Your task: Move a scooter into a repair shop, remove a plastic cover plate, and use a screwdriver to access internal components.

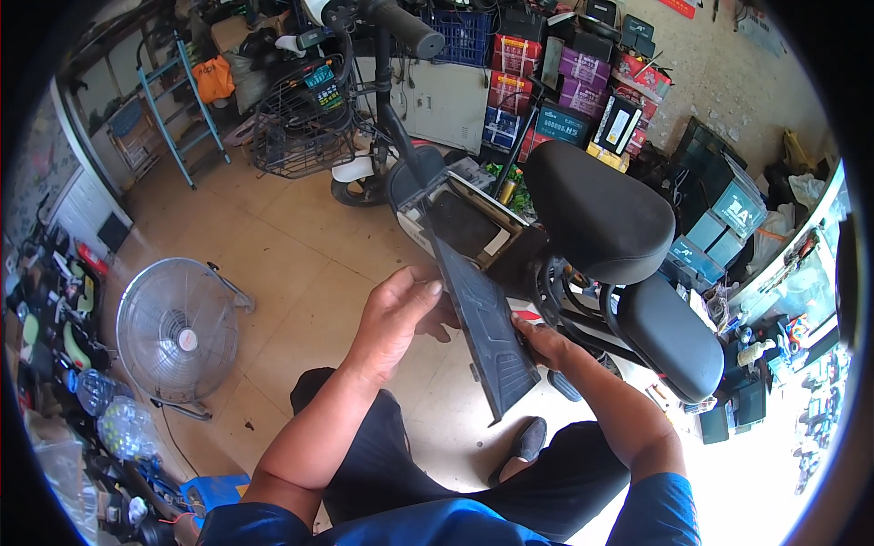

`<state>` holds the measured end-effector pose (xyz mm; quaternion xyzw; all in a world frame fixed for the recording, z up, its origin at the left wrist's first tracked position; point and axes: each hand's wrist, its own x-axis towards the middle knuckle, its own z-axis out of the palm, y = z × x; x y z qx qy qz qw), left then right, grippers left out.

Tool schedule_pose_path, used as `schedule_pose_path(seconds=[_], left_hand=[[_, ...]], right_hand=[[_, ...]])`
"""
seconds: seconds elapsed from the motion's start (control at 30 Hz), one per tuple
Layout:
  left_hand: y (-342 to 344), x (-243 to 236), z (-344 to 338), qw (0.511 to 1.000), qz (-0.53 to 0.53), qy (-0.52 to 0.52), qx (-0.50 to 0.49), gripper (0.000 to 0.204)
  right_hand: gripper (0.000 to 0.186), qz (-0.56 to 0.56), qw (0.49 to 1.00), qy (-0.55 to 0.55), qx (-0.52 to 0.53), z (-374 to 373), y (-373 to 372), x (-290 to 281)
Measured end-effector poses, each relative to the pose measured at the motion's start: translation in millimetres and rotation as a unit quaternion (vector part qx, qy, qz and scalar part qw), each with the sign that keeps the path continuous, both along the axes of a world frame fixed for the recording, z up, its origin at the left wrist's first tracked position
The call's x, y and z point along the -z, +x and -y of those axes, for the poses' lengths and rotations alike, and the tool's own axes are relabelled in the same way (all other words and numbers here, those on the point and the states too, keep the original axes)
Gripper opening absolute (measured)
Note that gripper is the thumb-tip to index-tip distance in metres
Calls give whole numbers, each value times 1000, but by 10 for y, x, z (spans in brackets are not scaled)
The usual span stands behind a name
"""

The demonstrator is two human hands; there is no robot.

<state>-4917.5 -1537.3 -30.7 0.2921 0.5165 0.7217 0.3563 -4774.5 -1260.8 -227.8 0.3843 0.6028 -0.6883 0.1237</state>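
A black plastic floorboard panel [485, 329] with raised ribs is held up at a slant in front of me. My left hand [401, 308] is at its left edge, thumb against the rim and fingers partly behind it. At the lower right edge, my right hand [543, 344] grips the same panel, its fingertips partly hidden. Just beyond stands an electric scooter [533, 259] with a black seat [601, 211] and a second rear seat [671, 337]. Its footwell [464, 223] is uncovered, showing a dark recess inside a pale frame.
A round floor fan [179, 332] stands at the left, near plastic bottles [127, 426]. A blue stepladder [185, 114] leans at the back left. The scooter's wire basket [305, 127] juts out ahead. Stacked battery boxes [583, 82] line the far wall, and more boxes [719, 223] sit at the right.
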Motion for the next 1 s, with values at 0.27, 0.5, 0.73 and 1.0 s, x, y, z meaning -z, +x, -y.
schedule_pose_path(seconds=[0.27, 0.5, 0.73, 1.0], left_hand=[[-30, -7, 42, 1000, -9, -1, -9, 29], [-46, -1, 56, 1000, -3, -2, -21, 31], [-54, 6, 55, 999, 23, 14, -33, 33], [-83, 30, 71, 998, 25, 22, -45, 30]], right_hand=[[62, 20, 997, 27, -71, 393, -42, -580], [38, 12, 989, -4, -149, 226, -41, -192], [40, -105, 981, -110, -120, 123, 59, 325], [41, -96, 981, -125, -112, 217, 51, 70]])
